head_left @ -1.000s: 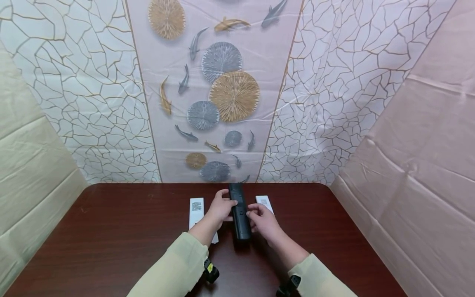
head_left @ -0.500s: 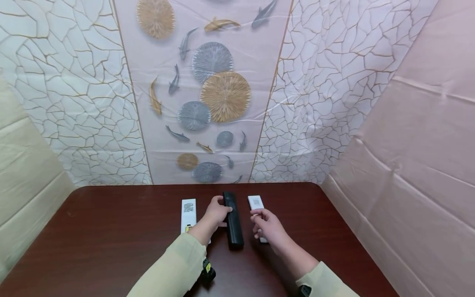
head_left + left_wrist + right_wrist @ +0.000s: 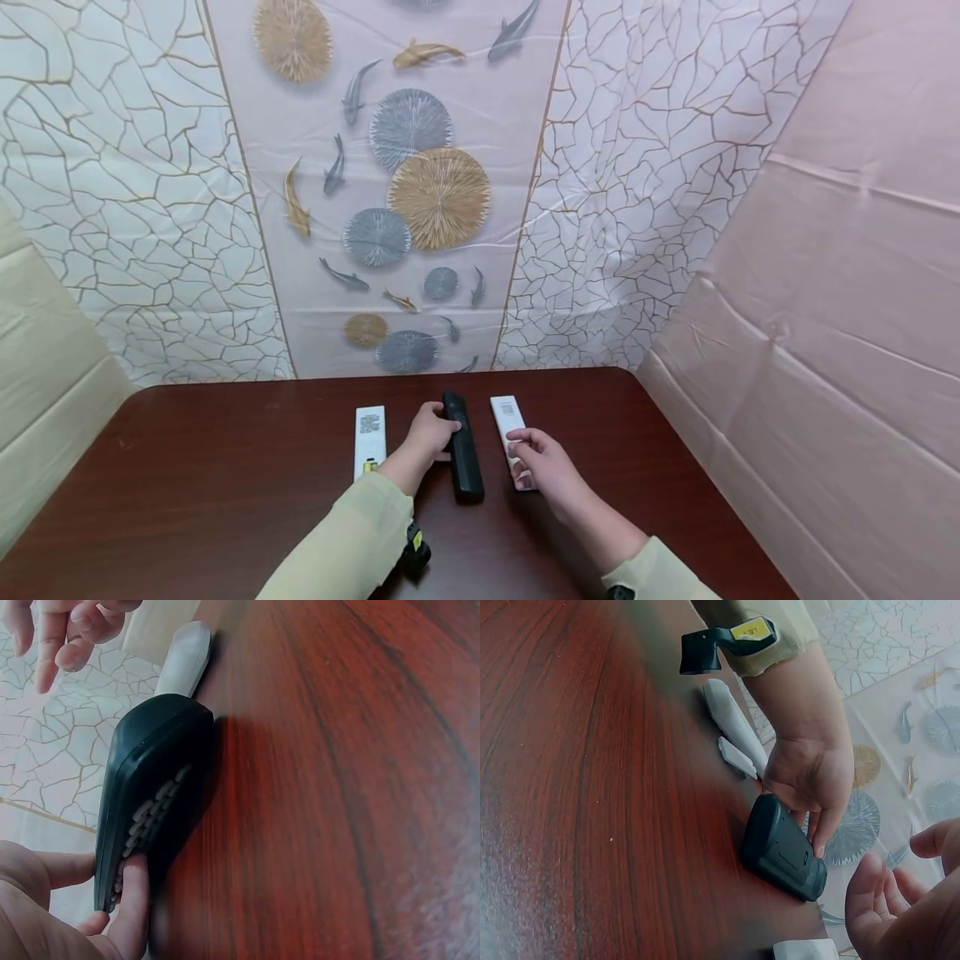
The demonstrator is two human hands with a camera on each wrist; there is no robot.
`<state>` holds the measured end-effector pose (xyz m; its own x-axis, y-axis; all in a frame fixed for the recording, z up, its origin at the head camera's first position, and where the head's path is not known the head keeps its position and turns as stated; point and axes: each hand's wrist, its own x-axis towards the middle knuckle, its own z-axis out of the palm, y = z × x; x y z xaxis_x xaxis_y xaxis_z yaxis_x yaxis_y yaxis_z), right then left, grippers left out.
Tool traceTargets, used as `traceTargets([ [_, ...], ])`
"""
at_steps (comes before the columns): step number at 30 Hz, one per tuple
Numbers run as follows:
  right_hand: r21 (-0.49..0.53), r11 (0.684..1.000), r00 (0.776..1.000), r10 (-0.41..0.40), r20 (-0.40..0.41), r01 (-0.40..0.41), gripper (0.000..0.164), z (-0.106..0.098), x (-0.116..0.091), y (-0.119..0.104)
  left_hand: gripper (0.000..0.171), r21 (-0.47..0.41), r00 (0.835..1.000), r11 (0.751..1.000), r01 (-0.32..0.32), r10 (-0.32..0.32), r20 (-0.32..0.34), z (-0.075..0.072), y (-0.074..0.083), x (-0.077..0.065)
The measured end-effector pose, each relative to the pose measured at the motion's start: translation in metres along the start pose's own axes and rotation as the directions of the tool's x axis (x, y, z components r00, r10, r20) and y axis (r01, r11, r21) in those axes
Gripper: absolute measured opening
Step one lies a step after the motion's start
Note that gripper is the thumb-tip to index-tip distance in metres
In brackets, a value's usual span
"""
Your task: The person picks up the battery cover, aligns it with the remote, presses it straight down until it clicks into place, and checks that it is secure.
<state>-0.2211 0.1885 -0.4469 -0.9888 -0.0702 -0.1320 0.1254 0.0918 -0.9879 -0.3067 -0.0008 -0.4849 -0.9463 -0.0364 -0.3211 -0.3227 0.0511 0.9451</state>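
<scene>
My left hand grips a black remote control near its far end. The thumb lies on top and fingers reach beneath. Its back faces up, and the left wrist view shows rows of buttons on the underside, turned toward the table. Whether its near end touches the wood I cannot tell. My right hand hangs to the right with loosely bent fingers and nothing visible in them. Below those fingers lies a white remote control, partly covered by the hand in the head view.
A second white remote lies left of my left forearm, with a small yellow and black piece on it. Beside it, a small white piece shows in the right wrist view. The dark red table ends at a patterned cloth wall.
My right hand has left the black remote and moved right, over the right-hand white remote. The black remote has come down toward the table in my left hand. The head view has shifted.
</scene>
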Motion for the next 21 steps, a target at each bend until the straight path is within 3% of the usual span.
traceTargets([
  [4,0.002,1.0,1.0,0.002,0.007,-0.002,0.032,0.0,0.0,0.0,0.057,0.013,0.999,1.0,-0.014,0.014,0.046,-0.003,0.003,-0.008],
  [9,-0.014,1.0,1.0,0.006,0.011,-0.006,0.033,0.002,-0.002,0.0,0.063,0.055,0.996,0.998,0.009,-0.014,0.093,-0.006,0.008,-0.015],
  [16,-0.015,1.0,1.0,0.011,0.012,-0.011,0.03,0.006,0.0,0.001,0.06,0.158,0.998,0.987,0.013,-0.024,0.065,-0.009,0.015,-0.023],
  [21,-0.004,1.0,1.0,0.01,0.01,-0.01,0.027,0.012,0.0,-0.002,0.056,0.179,0.998,0.984,0.004,-0.014,0.057,-0.014,0.017,-0.029],
])
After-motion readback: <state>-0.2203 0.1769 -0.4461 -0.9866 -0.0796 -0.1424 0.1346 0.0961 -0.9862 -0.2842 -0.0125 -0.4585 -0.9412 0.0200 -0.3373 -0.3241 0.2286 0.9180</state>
